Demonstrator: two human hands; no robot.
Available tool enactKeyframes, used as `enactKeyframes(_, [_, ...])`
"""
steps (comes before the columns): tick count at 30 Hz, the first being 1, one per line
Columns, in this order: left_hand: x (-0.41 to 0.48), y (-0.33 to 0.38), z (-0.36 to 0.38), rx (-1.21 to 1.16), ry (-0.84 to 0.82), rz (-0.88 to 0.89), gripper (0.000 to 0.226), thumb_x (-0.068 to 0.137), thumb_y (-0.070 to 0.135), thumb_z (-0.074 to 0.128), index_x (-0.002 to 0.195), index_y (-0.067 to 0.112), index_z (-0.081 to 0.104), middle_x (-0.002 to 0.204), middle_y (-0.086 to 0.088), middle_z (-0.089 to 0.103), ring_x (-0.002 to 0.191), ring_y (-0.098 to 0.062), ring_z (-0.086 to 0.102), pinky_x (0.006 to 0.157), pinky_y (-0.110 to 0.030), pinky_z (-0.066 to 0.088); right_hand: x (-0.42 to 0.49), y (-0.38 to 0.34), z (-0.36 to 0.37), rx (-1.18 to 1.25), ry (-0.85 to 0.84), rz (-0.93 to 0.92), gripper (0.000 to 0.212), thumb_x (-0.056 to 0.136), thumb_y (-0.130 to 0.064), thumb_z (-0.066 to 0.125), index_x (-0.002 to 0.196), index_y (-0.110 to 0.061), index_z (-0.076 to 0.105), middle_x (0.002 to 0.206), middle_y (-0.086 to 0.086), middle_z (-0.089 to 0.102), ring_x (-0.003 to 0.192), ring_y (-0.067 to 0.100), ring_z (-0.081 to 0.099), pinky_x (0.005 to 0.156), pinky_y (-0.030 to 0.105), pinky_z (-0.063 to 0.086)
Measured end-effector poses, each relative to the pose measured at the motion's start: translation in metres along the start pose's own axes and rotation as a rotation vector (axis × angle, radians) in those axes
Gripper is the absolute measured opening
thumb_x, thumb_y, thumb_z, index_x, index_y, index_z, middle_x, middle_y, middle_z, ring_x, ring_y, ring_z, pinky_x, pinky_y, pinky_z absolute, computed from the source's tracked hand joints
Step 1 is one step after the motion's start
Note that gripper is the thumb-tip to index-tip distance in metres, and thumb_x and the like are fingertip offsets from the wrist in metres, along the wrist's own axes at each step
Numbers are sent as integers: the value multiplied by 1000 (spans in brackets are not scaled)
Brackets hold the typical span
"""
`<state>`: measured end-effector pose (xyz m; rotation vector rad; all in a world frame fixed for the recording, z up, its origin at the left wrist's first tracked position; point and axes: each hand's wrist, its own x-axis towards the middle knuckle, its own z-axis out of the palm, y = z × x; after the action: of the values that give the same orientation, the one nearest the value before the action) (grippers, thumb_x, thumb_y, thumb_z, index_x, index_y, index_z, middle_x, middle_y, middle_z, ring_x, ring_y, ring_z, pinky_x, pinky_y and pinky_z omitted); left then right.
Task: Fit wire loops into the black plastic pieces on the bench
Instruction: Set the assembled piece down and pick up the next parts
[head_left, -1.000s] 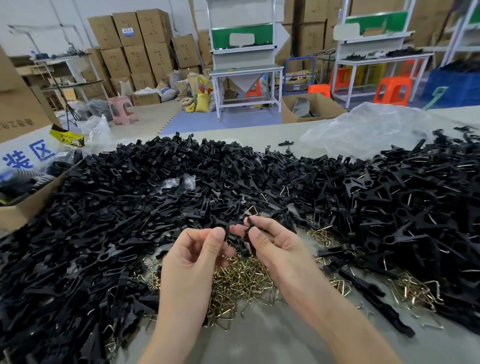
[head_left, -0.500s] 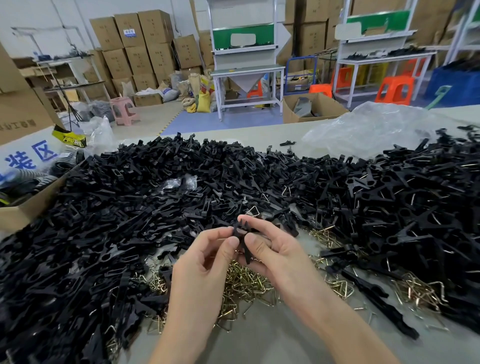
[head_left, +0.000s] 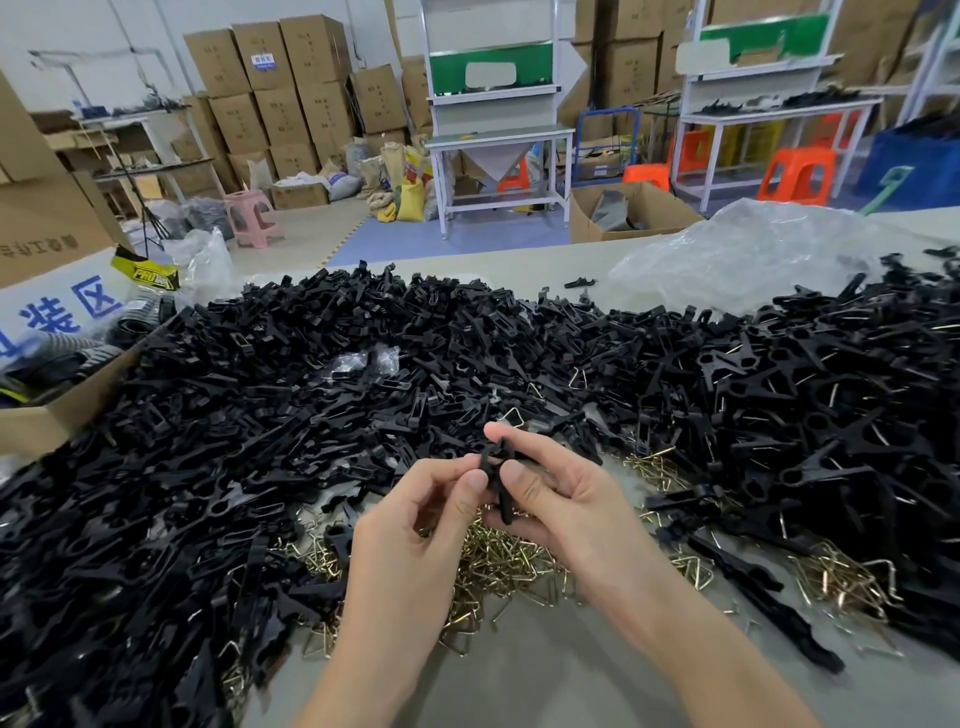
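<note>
- Left grip (head_left: 415, 525) & right grip (head_left: 561, 499), fingertips clamped on 1 slim black plastic piece (head_left: 497, 478), above grey desk (head_left: 545, 675).
- Brass-coloured wire loops (head_left: 498, 566) heaped below.
- Loose black pcs (head_left: 260, 441) all round; too many to count.

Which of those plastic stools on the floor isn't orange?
The pink stool on the left, in front of the stacked cardboard boxes. The other stools, over by the white workbenches, are all orange.
</note>
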<state>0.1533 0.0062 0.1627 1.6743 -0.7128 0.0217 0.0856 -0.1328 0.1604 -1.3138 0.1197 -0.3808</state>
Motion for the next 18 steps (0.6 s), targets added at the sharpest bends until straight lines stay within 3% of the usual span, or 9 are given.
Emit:
enactKeyframes(3, [0,-1,0,18,9,11,21,86,53,58,102,43,69,87,13,75,83,-9,71,76,-31,56,0,0,-1,34,-10,7,40,81,-43,73,121,-41,71,111,1,76,106,17,73,89,31,59])
enactKeyframes(8, [0,-2,0,10,12,18,15,93,50,61,100,41,71,88,9,76,83,-12,72,79,-45,59,1,1,-3,50,-21,14,44,81,-43,75,124,-39,70,109,6,76,99,21,73,91,35,58])
enactKeyframes(14, [0,1,0,-17,15,7,14,91,45,60,96,39,72,81,5,76,77,-17,71,75,-45,59,0,1,-3,71,-42,31,43,83,-37,76,125,-37,69,111,8,76,97,21,72,90,32,57])
enactKeyframes(18, [0,0,0,-1,4,10,13,92,45,60,96,41,71,84,8,76,78,-11,71,76,-41,58,1,1,-2,92,-25,30,48,77,-41,78,124,-39,70,109,7,77,97,20,72,91,33,57])
